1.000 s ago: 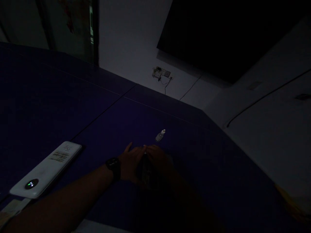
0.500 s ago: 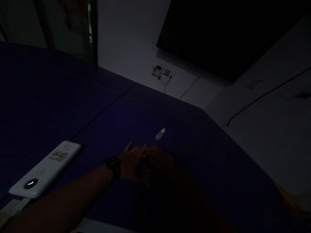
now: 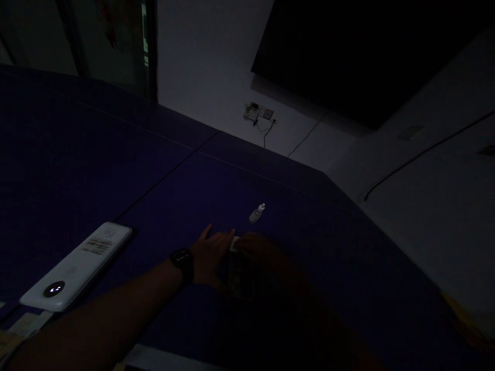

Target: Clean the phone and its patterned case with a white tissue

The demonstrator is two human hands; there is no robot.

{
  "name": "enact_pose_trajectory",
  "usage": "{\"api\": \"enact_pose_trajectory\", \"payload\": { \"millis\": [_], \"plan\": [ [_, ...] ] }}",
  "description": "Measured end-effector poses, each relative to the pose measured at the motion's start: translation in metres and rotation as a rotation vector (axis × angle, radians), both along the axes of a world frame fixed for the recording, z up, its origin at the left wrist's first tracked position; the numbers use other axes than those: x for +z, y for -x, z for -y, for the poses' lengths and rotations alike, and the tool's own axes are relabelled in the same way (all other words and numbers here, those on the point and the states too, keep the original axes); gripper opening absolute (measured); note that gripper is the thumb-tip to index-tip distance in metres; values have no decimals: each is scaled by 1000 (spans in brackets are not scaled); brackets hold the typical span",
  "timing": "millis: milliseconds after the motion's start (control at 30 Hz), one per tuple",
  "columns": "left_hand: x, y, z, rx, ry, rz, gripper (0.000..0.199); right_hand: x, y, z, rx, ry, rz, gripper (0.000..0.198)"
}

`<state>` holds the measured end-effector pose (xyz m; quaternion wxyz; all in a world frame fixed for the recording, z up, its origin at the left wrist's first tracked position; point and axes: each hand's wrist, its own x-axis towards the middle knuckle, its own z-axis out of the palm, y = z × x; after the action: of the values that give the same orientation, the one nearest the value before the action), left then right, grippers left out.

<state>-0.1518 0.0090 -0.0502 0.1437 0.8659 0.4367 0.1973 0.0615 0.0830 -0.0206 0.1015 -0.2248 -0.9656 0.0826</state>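
Observation:
My left hand (image 3: 208,256), with a black watch (image 3: 182,262) on its wrist, rests along the left side of a dark flat rectangular thing (image 3: 240,282) on the table. Its fingers are at the upper end and the thumb lies lower down. At that upper end is a small white piece (image 3: 234,243), whose kind I cannot make out. My right hand (image 3: 255,247), mostly lost in shadow, has its fingertips closed on the white piece. Just beyond the hands lies a small clear bottle (image 3: 256,214) with a white dropper tip.
A white power bank (image 3: 77,268) with a lit display lies on the blue table (image 3: 174,196) at left. Papers (image 3: 29,324) show at the lower left. Behind stands a wall with a socket (image 3: 258,111), hanging cables and a large black screen (image 3: 348,56).
More of the white piece shows between my hands. My right hand's fingers have shifted slightly to the right. The view has moved a little.

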Motion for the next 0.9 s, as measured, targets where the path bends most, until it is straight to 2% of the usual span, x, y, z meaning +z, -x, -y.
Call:
{"api": "enact_pose_trajectory", "payload": {
  "millis": [100,267,433,667,900],
  "plan": [
    [0,0,1,-10,-15,15,133,1,1,-2,-36,-18,-2,27],
    [4,0,2,-11,33,17,140,-11,1,3,-21,-21,18,28],
    [1,1,1,-12,14,9,137,-6,-9,-3,-27,-27,57,26],
    [-1,0,1,0,2,-6,138,-13,7,0,7,-35,79,27],
    [4,0,1,-11,24,5,137,-9,-11,-2,-50,-34,55,25]
  ]
}}
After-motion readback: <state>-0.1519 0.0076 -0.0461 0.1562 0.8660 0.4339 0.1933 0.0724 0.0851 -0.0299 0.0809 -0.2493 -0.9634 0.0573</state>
